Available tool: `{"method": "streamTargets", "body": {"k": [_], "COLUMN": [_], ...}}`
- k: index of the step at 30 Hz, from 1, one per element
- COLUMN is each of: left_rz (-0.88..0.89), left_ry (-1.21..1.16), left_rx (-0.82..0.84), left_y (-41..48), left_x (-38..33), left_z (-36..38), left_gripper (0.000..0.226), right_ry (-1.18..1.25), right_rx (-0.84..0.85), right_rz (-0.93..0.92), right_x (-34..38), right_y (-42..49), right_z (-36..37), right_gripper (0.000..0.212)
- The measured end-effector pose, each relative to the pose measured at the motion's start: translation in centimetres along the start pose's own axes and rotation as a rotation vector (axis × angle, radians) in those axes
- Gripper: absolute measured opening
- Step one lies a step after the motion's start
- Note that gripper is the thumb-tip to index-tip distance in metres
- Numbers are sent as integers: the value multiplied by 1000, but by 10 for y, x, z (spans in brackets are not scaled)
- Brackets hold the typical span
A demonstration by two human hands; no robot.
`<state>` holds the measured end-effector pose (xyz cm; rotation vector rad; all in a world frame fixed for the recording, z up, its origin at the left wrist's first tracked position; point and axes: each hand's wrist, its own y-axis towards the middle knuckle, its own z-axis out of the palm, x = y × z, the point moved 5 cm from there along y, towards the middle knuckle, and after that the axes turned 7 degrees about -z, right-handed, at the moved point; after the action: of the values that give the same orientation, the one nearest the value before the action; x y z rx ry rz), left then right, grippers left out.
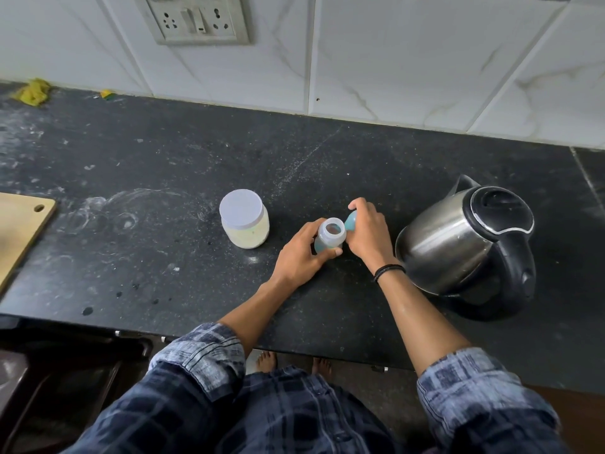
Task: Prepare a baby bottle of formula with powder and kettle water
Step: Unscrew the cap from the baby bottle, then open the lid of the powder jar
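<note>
Bottle (331,235) stands upright on the counter (196,158), mid-frame, between the jar (244,224) and the kettle (465,244). Its mouth is open, top off. Clear neck, teal tint lower down; contents can't be made out.

Left hand (299,257): fingers wrapped round the bottle body, thumb on the near side, holding it steady.

Right hand (368,234): fingers curled over a teal cap (351,221), gripping it just beside the bottle mouth, on the kettle side. Most of the cap is hidden under the hand (can't tell whether it touches the counter). Black band (389,270) on that wrist.

Jar sits just left of the bottle, not touching it, white lid on, pale yellowish powder inside.

Kettle is right of the hands, steel body, black lid shut, black handle toward the near right, spout toward the wall.

Counter is dark stone with white smears and specks. Wooden board (19,224) at the far left edge, partly cut off. Yellow cloth (32,91) at the back left against the tiled wall. Socket (196,18) on the wall above.

Both sleeves are plaid, rolled up the forearms.
</note>
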<state>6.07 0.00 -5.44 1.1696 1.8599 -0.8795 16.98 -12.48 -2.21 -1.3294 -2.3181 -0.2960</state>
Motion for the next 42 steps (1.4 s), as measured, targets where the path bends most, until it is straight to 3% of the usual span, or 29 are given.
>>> {"method": "streamTargets", "body": {"k": [6, 11, 19, 24, 28, 34, 39, 42], "left_rz": [8, -16, -34, -4, 40, 109, 4, -172], "left_ry": [-10, -48, -134, -197, -190, -31, -92, -202], "left_rx": [-1, 7, 46, -68, -198, -546, -805, -809], "left_y": [0, 2, -12, -24, -35, -60, -75, -72], "left_x": [-1, 1, 7, 6, -1, -5, 11, 29], "left_z": [-1, 0, -7, -21, -34, -69, -99, -110], "left_gripper": [62, 65, 106, 85, 61, 30, 41, 61], "right_ry": [59, 161, 352, 402, 337, 262, 225, 183], "right_rx": [13, 25, -269, -430, -429, -367, -214, -75], "right_rz": [19, 19, 56, -79, -203, -314, -366, -408], "right_x": [-4, -7, 7, 42, 69, 101, 130, 150], "right_y": [-1, -7, -50, -64, -62, -46, -25, -10], "right_z": [1, -8, -34, -50, -51, -39, -27, -17], "right_gripper": [50, 70, 60, 46, 29, 11, 13, 26]}}
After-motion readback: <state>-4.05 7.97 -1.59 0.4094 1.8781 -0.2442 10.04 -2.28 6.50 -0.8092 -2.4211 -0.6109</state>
